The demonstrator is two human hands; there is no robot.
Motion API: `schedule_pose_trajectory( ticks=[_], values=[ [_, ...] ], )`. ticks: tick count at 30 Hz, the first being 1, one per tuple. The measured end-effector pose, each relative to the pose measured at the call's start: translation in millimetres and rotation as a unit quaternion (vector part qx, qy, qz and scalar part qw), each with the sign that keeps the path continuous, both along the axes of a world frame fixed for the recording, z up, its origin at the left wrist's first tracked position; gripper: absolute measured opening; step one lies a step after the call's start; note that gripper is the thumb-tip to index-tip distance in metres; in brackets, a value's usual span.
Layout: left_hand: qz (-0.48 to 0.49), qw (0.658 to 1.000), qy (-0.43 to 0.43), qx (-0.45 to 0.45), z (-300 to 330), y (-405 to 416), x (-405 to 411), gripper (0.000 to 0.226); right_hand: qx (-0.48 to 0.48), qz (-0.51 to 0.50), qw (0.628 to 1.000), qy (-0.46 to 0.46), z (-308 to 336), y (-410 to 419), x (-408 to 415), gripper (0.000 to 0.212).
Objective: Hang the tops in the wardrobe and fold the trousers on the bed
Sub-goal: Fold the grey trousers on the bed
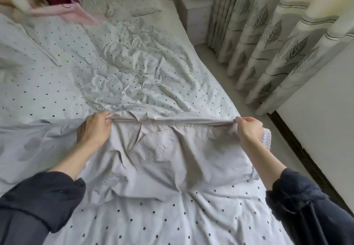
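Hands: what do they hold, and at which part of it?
Both grip the grey trousers on the bed by the far edge, apparently the waistband: the left hand at its left end, the right hand at its right end.

Both arms wear dark navy sleeves of a soft, loose cloth, pushed up and bunched behind the wrists, so the forearms are bare up to the left hand (95, 129) and right hand (249, 129). The right sleeve (298, 204) shows creased folds; the left sleeve (44, 200) ends in a thick rolled cuff. No rings or watch show.
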State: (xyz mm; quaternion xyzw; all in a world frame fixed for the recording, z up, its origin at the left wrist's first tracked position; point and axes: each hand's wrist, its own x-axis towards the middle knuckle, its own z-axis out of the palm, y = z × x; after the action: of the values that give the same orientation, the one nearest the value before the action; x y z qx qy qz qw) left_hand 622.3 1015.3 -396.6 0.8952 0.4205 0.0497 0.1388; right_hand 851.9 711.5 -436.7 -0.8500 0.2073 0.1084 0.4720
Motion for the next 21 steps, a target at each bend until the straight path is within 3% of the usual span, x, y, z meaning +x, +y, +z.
schedule_pose_trajectory(
  ticks=[4, 7, 10, 12, 16, 19, 21],
  values=[
    [0.011, 0.999, 0.039, -0.010, -22.2, 34.8, 48.6, 0.030, -0.038, 0.033, 0.999, 0.009, -27.5, 30.3, 32.6, 0.011],
    [0.004, 0.995, 0.091, -0.037, -58.1, 52.2, 69.1, 0.027, -0.084, 0.126, 0.988, 0.014, -58.0, 46.0, 38.4, 0.034],
    [-0.008, 0.989, 0.121, -0.080, -95.1, 57.2, 67.6, 0.021, -0.214, 0.337, 0.917, -0.001, -91.3, 46.6, 23.7, 0.048],
    [-0.006, 0.989, 0.115, -0.093, -110.8, 60.1, 64.7, 0.029, -0.270, 0.413, 0.869, 0.019, -108.2, 43.3, 15.2, 0.053],
    [-0.017, 0.989, 0.078, -0.125, -111.7, 67.4, 61.4, 0.036, -0.300, 0.397, 0.867, 0.020, -111.5, 47.9, 11.0, 0.054],
    [-0.036, 0.987, 0.039, -0.152, -96.3, 63.5, 46.6, 0.044, -0.264, 0.399, 0.878, -0.001, -93.4, 63.8, -17.6, 0.054],
    [-0.050, 0.988, -0.009, -0.148, -86.9, 54.0, 28.7, 0.048, -0.241, 0.442, 0.864, -0.015, -80.4, 75.5, -54.2, 0.054]
  ],
)
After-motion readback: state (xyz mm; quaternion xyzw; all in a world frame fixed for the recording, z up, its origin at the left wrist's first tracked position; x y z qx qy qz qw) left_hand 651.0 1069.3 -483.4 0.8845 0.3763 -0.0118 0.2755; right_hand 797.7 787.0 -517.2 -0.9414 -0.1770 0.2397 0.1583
